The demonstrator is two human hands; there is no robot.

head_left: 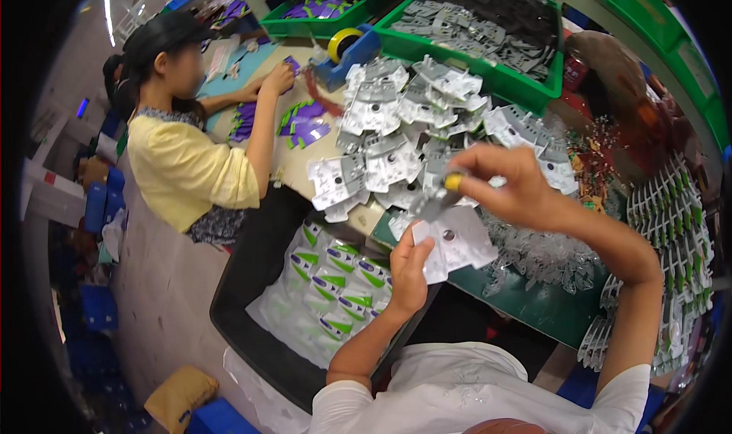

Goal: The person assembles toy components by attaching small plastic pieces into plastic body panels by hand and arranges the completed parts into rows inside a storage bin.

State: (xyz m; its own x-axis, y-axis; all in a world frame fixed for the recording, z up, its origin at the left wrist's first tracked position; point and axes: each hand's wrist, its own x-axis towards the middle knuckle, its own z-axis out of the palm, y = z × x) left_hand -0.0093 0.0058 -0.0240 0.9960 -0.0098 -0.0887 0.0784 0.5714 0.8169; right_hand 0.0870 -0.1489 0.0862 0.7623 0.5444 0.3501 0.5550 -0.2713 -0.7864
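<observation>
My left hand (410, 275) grips the edge of a white moulded plastic part (462, 239) with a round dark hole, held over the front edge of the table. Just above that part, my right hand (515, 186) is closed in a pinch. Something small and yellow (454, 181) shows at its fingertips; whether it is held or wrapped round a finger is unclear. Blur hides what else the fingers grip. Beyond both hands lies a heap of similar white and grey plastic parts (393, 159).
A black bin (248, 270) holds bagged white-and-green pieces. Small clear plastic pieces (534, 255) lie right of my hands. Green crates (534, 91) of grey parts stand behind. Stacked white-green parts (663, 258) line the right. A co-worker in yellow (194, 167) handles purple-green pieces near a blue tape dispenser (347, 60).
</observation>
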